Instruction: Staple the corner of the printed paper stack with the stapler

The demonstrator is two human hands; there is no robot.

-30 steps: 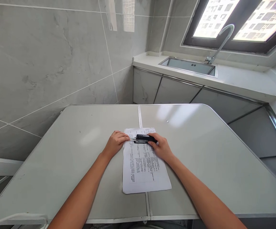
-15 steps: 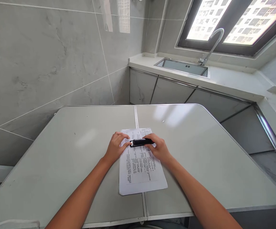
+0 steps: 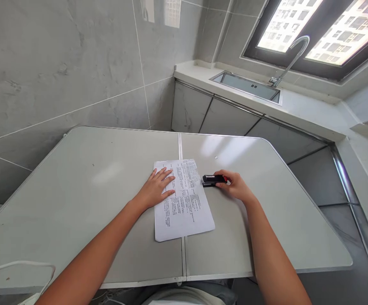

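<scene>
Printed paper sheets (image 3: 184, 216) lie stacked on the light folding table (image 3: 120, 250), across its middle seam. My left hand (image 3: 157, 186) rests flat on the left part of the paper, fingers spread. Beside the paper's right edge, my right hand (image 3: 235, 184) grips a black stapler (image 3: 210, 179) with a bit of red near its rear. The stapler's front end points left, toward the paper's edge. My palm and fingers hide its rear end.
A small white scrap (image 3: 216, 157) lies toward the table's far side. A white cable (image 3: 18, 263) crosses the near left corner. Behind stand a counter with a sink (image 3: 249, 87) and a curved faucet (image 3: 290, 59). A grey tiled wall (image 3: 85, 59) borders the left.
My right hand has carried the stapler from on top of the paper to the right, past its edge. My left hand has let go of the stapler's front and flattened onto the paper.
</scene>
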